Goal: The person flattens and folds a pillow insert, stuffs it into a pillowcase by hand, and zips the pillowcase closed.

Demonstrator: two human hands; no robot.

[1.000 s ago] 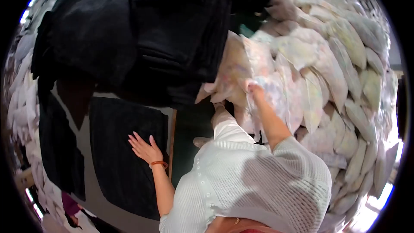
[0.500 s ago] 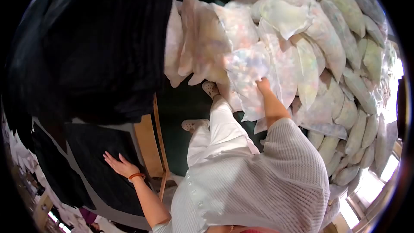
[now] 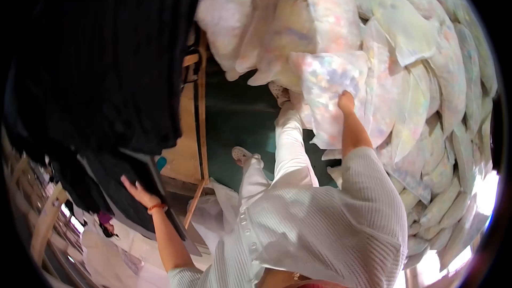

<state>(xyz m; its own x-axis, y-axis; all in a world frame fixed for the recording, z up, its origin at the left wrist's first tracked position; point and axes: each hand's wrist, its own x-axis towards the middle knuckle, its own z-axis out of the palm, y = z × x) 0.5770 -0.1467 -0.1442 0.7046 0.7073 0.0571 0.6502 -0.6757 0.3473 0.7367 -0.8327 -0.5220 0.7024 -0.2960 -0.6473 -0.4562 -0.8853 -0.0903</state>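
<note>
My right hand (image 3: 346, 101) is closed on the face of a white translucent bag (image 3: 333, 74), plump with multicoloured scraps. The bag hangs in front of other filled bags, its lower edge over the floor. My left hand (image 3: 141, 194), with an orange bracelet at the wrist, lies flat with fingers out on black folded cloth (image 3: 109, 178) at the lower left. Just above it rises a tall stack of black cloth (image 3: 106, 64).
Similar stuffed bags (image 3: 448, 74) are piled high along the right and top. A wooden frame (image 3: 201, 106) edges the dark green floor (image 3: 234, 112), where my feet stand. White sheeting (image 3: 213, 210) lies by my left leg. Another person (image 3: 106, 224) is partly visible at the lower left.
The view has shifted, so the bags appear nearer and the black stack higher. My right hand still grips the bag, and my left hand has slid toward the edge of the black cloth.
</note>
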